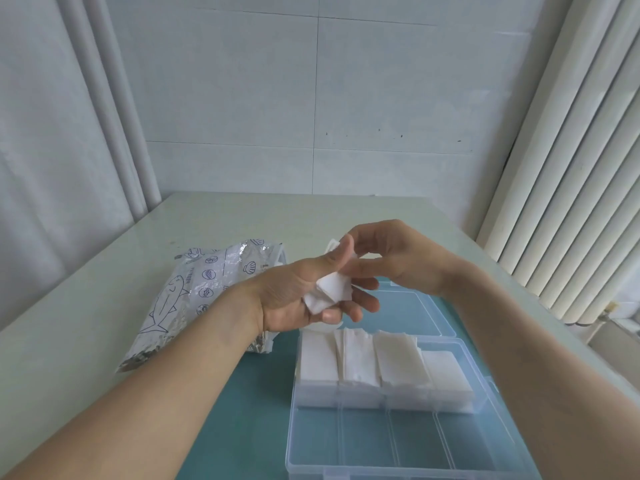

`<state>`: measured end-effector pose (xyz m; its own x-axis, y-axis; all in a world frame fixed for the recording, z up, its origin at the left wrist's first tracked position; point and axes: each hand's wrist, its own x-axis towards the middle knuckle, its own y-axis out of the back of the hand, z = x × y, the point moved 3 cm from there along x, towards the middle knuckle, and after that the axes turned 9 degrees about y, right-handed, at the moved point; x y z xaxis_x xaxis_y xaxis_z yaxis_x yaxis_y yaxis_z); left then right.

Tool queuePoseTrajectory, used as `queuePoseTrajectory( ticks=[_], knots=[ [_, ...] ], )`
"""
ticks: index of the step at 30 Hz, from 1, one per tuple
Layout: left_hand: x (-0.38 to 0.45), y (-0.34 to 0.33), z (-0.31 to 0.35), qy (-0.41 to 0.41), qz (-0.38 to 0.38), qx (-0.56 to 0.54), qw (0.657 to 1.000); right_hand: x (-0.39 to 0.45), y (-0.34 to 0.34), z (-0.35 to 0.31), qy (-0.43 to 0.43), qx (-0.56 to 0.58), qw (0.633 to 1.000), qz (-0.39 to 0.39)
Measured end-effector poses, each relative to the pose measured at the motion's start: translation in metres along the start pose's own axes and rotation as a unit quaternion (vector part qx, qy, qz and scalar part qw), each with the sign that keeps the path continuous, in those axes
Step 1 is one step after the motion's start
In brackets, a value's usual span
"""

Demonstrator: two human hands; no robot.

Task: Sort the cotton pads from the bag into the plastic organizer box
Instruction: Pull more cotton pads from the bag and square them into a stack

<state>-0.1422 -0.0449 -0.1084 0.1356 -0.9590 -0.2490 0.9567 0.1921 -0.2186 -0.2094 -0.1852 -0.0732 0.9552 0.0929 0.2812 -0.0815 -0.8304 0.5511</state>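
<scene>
Clear plastic organizer box [398, 441], lid open, on pale desk [86, 323]: far row of four compartments filled with white square cotton pads [360, 365]; near row bare. Silver printed foil bag [194, 299]: left of box. Left hand [304, 299]: above box's far edge, fingers holding loose pads. Right hand [391, 258]: fingers pinching one pad.

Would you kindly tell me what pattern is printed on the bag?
Dark outline drawings of fish and shells on the silvery foil bag, seen in the head view.
</scene>
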Motion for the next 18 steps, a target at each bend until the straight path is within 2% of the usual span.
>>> queuePoseTrajectory(
  ticks=[2,6,11,14,18],
  knots=[
    [0.000,0.005,0.002,0.006,0.000,-0.033,0.999,0.000,0.009,0.004,-0.010,0.030,0.998,0.047],
    [-0.004,0.014,0.002,0.056,0.055,-0.086,0.993,-0.004,0.028,0.009,-0.064,0.109,0.981,0.146],
    [-0.002,0.012,0.006,0.009,0.110,-0.077,0.991,-0.007,0.029,0.013,-0.138,0.198,0.959,0.147],
    [0.000,0.012,0.009,-0.018,0.118,-0.071,0.990,-0.006,0.027,0.014,-0.155,0.197,0.959,0.131],
    [0.001,0.015,0.011,-0.078,0.178,-0.033,0.980,-0.007,0.025,0.014,-0.170,0.187,0.960,0.123]
  ],
)
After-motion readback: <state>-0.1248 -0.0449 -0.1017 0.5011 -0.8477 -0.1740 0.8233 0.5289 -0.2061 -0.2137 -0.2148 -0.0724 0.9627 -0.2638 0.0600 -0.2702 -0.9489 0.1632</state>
